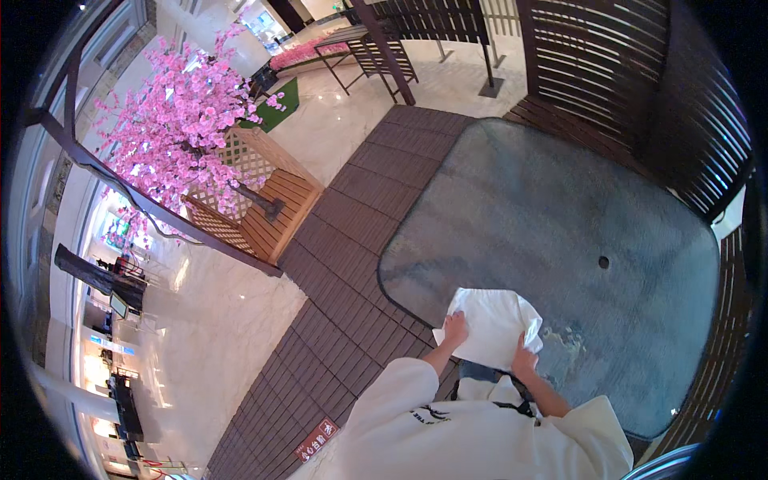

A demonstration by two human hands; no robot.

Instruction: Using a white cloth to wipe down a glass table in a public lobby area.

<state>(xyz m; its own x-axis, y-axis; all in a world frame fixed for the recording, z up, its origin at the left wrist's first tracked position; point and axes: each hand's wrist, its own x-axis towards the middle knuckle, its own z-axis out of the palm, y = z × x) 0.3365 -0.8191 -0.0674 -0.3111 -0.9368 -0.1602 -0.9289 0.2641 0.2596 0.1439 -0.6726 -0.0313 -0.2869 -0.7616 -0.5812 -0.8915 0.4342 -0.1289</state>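
Note:
A white cloth, spread out and partly folded, is held up between my two hands at the near edge of a glass-topped table. Its left side is gripped by my left hand. On the right side, the fingers of my right hand close on the cloth's edge, some of them hidden behind it. Just right of the cloth, a pale patch marks the tabletop, and a dark round hole lies farther back.
Dark slatted screens and a bench border the table's far side. Left of it runs dark deck flooring with a warning sign at its edge. A pink blossom tree stands in a wooden planter.

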